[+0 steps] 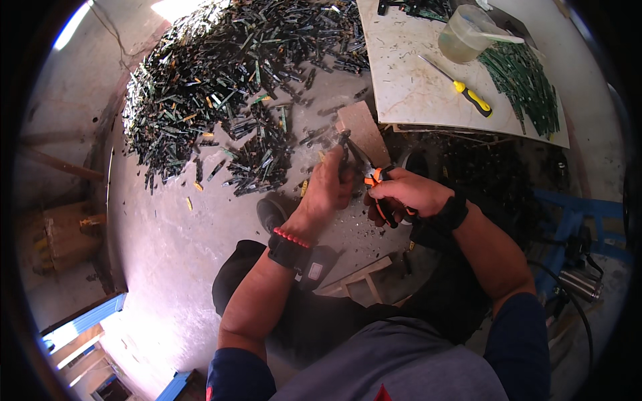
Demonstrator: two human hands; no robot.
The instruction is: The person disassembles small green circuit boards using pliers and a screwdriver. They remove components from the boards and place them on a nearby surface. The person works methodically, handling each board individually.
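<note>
My right hand point(409, 192) is closed around the orange-and-black handles of a pair of pliers point(372, 176). Their metal jaws point up and to the left, over a reddish-brown block point(364, 127) on the floor. Just left of the jaws is my left hand point(326, 182), its fingers bent around a small dark piece point(344, 159) that my fingers and the pliers partly cover. Whether the jaws grip that piece, I cannot tell.
A large heap of dark strips point(221, 87) covers the floor at far left. On a pale board point(414, 93) at far right lie a yellow-handled screwdriver point(473, 98), a plastic jug point(461, 37) and a pile of green strips point(525, 83). A wooden frame point(361, 277) lies near my legs.
</note>
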